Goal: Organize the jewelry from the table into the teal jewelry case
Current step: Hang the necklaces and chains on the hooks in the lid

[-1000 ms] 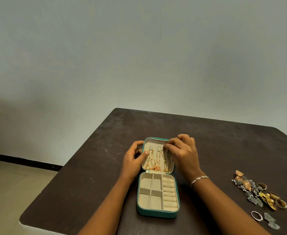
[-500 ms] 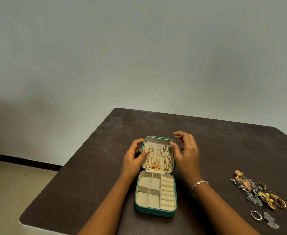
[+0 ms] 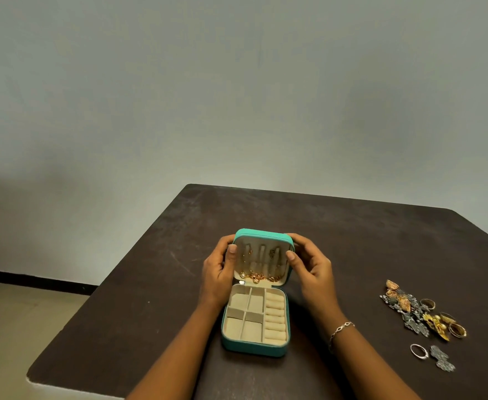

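- Holds the lid [image 3: 261, 233] of the teal case [image 3: 254, 346] between both hands, raised to roughly upright above the base.
- Grips the lid's left edge with the left hand [image 3: 218, 272]: thumb pressed on the cream lining inside, fingers curled round the outer side.
- Grips the lid's right edge with the right hand [image 3: 309, 267] in the same way, thumb on the inner rim and fingers wrapped round the top right corner.
- Wears a thin bracelet [image 3: 341, 330] on the right wrist.
- Carries gold chains [image 3: 258, 275] inside the lid, hung from the upper part and bunched in a heap along the bottom, just above the hinge.
- Rests the base flat on the dark table [image 3: 352, 241], near the middle of its near half, between the two forearms.
- Shows four square compartments [image 3: 242, 313] on the base's left, all bare, and a column of cream ring rolls [image 3: 275, 319] on its right with nothing tucked in.
- Has a pile of loose jewelry [image 3: 410, 310] on the table well to the right of the case: gold and dark silver pieces tangled together, too small to tell one by one.
- Includes a few gold rings [image 3: 457, 330] at the right edge of that pile.
- Sets a silver ring [image 3: 418, 351] and a dark silver piece [image 3: 441, 360] side by side, just nearer than the pile.
- Faces a plain pale wall [image 3: 237, 96] beyond the table.
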Tool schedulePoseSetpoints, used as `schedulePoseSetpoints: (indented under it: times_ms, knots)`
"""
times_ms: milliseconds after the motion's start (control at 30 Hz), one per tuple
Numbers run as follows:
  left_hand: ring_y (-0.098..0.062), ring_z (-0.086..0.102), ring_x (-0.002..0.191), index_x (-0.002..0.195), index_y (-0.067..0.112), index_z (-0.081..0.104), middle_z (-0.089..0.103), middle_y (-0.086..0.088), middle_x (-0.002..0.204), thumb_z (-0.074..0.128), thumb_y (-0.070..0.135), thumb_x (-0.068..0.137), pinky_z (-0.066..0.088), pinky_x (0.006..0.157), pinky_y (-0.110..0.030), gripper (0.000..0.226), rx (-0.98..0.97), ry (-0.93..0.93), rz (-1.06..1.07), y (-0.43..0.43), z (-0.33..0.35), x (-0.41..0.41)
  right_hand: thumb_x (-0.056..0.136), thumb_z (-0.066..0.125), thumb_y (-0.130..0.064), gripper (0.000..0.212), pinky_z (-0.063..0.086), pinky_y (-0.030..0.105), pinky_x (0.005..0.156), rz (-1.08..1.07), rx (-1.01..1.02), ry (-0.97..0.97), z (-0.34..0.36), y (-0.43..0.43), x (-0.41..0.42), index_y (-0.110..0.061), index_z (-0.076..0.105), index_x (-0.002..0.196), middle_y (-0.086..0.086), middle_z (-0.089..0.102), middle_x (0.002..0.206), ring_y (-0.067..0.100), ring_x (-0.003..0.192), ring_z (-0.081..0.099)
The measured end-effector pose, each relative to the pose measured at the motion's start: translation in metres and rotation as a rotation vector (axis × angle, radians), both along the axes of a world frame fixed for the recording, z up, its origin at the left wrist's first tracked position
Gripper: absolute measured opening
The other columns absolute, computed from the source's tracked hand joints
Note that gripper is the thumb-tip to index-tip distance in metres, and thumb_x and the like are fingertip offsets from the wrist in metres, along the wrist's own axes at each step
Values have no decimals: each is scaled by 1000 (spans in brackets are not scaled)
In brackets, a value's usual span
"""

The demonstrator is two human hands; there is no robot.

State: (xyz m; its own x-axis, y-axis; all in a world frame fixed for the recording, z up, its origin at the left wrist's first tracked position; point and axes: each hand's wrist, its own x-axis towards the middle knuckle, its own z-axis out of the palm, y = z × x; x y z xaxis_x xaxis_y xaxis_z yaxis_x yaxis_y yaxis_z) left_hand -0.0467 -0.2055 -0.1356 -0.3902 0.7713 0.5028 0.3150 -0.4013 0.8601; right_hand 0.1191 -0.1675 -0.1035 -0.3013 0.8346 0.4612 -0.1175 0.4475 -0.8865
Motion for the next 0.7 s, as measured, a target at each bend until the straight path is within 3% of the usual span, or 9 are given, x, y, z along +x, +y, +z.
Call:
schedulePoseSetpoints:
  times_ms: [100, 200, 300, 433, 533, 600, 700]
  knots:
    - [-12, 64, 77, 93, 36, 61, 67, 9, 83, 32, 66, 84, 55, 67, -41, 43, -26, 4, 31, 2, -1, 0, 90, 50, -3, 30, 53, 20, 81, -19, -1, 4, -4, 2, 1, -24, 56, 111, -7, 62, 111, 1, 106, 58]
    - [-11, 61, 68, 85, 31, 63, 66, 9, 74, 33, 55, 85, 52, 63, -40, 38, -53, 5, 41, 3, -1, 0, 90, 50, -4, 31, 54, 24, 81, -43, -20, -9, -6, 8, 1, -24, 56, 113, -6, 62, 112, 6, 106, 59]
    - [-11, 65, 74, 91, 30, 65, 70, 7, 79, 35, 55, 83, 54, 64, -33, 40, -82, -12, 31, 4, 0, 0, 91, 49, -8, 34, 54, 28, 84, -43, -77, -34, -9, 14, 0, -25, 53, 120, -5, 62, 115, 10, 107, 60]
    - [-24, 66, 75, 89, 26, 68, 71, -3, 79, 36, 56, 81, 52, 67, -43, 45, -128, -7, 36, 6, -3, -1, 94, 45, -10, 39, 47, 38, 98, -37, -163, -80, -18, 20, -1, -19, 46, 132, -1, 57, 127, 11, 118, 53]
    - [-28, 65, 75, 91, 33, 66, 71, -4, 78, 38, 52, 84, 52, 66, -45, 35, -177, 18, 42, 6, -4, -3, 96, 40, -9, 40, 45, 42, 99, 19, -227, -103, -24, 22, -1, -25, 43, 132, 1, 56, 130, 15, 120, 51]
    - [-25, 65, 77, 95, 32, 65, 71, -2, 79, 42, 38, 93, 52, 67, -43, 24, -200, 21, 49, 6, -4, -3, 96, 39, -7, 41, 46, 40, 98, 44, -240, -118, -26, 23, -1, -29, 43, 130, -3, 58, 125, 13, 118, 52]
    - [-7, 66, 76, 107, 22, 65, 70, 6, 83, 42, 21, 97, 54, 66, -29, 25, -227, 40, 66, 7, -5, -4, 96, 39, -7, 41, 47, 33, 95, 58, -249, -146, -27, 22, -1, -34, 43, 126, -12, 59, 116, 7, 113, 54]
